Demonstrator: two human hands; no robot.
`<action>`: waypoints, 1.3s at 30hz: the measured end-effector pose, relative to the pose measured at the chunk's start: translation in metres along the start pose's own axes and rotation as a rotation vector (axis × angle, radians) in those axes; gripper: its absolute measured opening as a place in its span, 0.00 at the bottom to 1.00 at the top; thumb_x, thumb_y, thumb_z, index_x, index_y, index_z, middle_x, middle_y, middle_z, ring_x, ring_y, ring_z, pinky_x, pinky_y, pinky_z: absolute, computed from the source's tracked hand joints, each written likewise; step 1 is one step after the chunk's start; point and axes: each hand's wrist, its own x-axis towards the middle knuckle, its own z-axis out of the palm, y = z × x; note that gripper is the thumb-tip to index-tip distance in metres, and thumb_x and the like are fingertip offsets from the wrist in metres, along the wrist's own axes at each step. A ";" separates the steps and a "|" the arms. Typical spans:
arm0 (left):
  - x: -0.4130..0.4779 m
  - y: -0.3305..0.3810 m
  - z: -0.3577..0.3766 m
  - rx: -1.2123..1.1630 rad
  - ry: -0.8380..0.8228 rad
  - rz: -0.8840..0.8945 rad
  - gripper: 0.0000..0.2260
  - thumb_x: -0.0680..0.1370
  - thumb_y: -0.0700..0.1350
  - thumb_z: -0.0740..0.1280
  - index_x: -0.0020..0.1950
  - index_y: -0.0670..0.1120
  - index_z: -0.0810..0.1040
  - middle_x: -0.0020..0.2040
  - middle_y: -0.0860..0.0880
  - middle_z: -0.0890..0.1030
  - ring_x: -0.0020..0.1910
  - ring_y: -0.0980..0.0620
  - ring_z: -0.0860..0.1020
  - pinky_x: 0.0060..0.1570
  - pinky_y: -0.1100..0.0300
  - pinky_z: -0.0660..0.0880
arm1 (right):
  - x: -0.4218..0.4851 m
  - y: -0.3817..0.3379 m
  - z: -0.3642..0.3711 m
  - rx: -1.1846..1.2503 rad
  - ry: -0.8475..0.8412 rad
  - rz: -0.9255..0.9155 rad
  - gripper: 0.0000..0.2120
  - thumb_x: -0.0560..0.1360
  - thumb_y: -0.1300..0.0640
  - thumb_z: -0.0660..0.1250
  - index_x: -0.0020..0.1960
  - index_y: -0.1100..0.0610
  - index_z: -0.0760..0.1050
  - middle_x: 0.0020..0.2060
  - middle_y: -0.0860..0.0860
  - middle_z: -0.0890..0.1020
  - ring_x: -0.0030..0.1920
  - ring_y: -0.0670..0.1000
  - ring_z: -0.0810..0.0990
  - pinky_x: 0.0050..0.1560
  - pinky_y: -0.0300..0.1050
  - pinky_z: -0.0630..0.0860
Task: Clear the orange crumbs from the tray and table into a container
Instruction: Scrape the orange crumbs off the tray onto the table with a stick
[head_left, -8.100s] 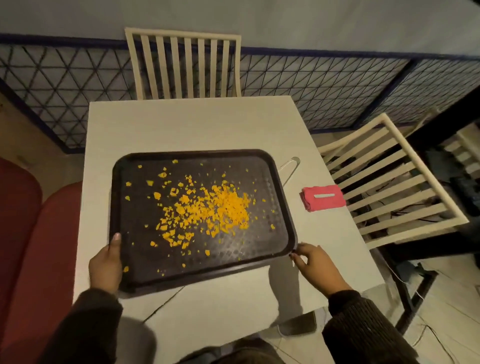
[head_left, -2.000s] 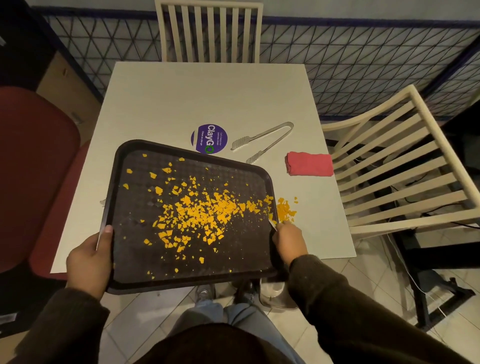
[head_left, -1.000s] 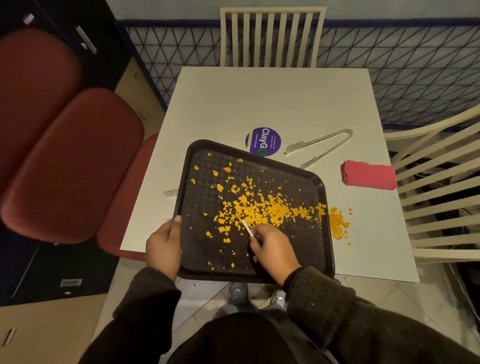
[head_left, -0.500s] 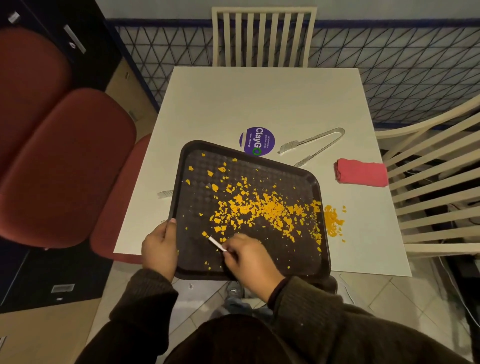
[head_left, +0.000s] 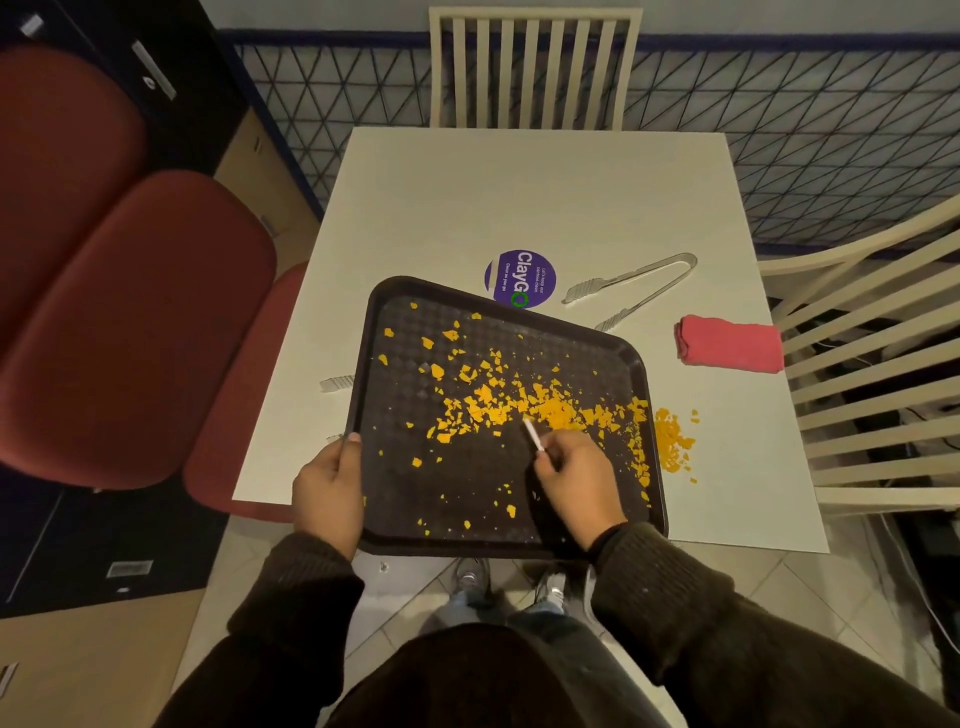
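Observation:
A dark tray lies skewed on the white table, its near edge hanging past the table's front. Orange crumbs spread across the tray's middle and along its right rim. A small heap of crumbs lies on the table just right of the tray. My left hand grips the tray's near-left edge. My right hand is over the tray, pinching a thin white stick whose tip touches the crumbs.
Metal tongs and a round purple sticker lie beyond the tray. A folded red cloth sits at the table's right edge. Cream slatted chairs stand behind and to the right; red padded seats stand to the left.
My right hand has swept the white stick from the tray's near-left area rightward into the middle crumbs. More crumbs sit along the right rim. My left hand keeps its hold.

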 end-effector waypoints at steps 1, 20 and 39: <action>-0.001 0.002 0.000 -0.002 -0.001 0.006 0.16 0.82 0.45 0.56 0.42 0.40 0.77 0.36 0.47 0.78 0.37 0.51 0.75 0.41 0.58 0.71 | -0.007 -0.013 0.001 0.009 -0.038 -0.077 0.06 0.76 0.60 0.64 0.52 0.56 0.77 0.46 0.47 0.76 0.45 0.46 0.75 0.42 0.32 0.68; -0.002 0.003 0.000 -0.068 -0.022 -0.005 0.17 0.82 0.42 0.55 0.35 0.44 0.73 0.33 0.47 0.76 0.34 0.52 0.73 0.36 0.61 0.70 | -0.020 0.013 0.007 -0.165 -0.065 -0.152 0.07 0.75 0.61 0.64 0.51 0.53 0.77 0.46 0.49 0.78 0.47 0.50 0.76 0.56 0.53 0.74; 0.000 0.003 -0.001 -0.073 -0.029 -0.008 0.16 0.82 0.43 0.55 0.37 0.45 0.75 0.35 0.47 0.78 0.35 0.52 0.75 0.36 0.61 0.70 | -0.030 0.007 0.005 -0.219 -0.173 -0.359 0.08 0.78 0.55 0.60 0.55 0.51 0.75 0.50 0.47 0.78 0.52 0.48 0.72 0.59 0.47 0.66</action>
